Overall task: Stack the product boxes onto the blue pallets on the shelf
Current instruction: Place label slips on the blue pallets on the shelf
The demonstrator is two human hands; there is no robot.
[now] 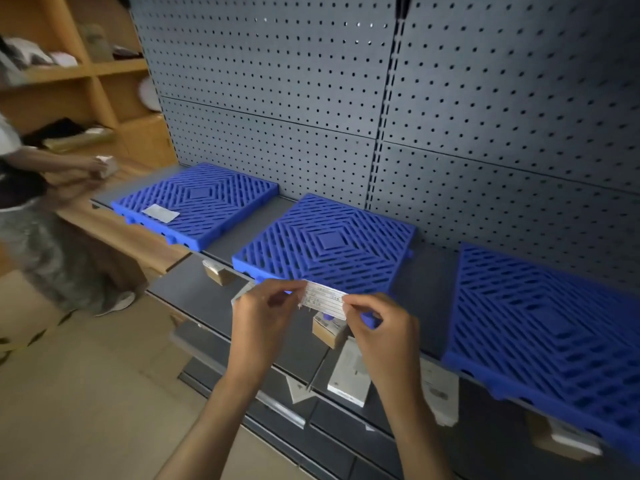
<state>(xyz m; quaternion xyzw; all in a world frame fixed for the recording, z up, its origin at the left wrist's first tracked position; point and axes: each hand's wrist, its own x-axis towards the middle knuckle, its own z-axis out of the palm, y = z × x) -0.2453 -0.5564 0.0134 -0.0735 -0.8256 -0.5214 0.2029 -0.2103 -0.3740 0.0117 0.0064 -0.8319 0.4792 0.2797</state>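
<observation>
Three blue pallets lie on the grey shelf [433,271]: a left one [197,199], a middle one [329,247] and a right one [540,327]. A flat white product box [160,213] lies on the left pallet. Both hands hold a small white printed box [323,299] over the front edge of the middle pallet. My left hand [263,317] pinches its left end and my right hand [377,327] pinches its right end. Several brown and white boxes lie on the lower shelves, among them one [330,329] just below the held box and one [216,273] further left.
A grey pegboard wall [346,81] backs the shelf. Lower grey shelves [194,292] jut out toward me with white boxes [349,375] on them. Another person [31,188] stands at the left by wooden shelving [79,71], holding a small box.
</observation>
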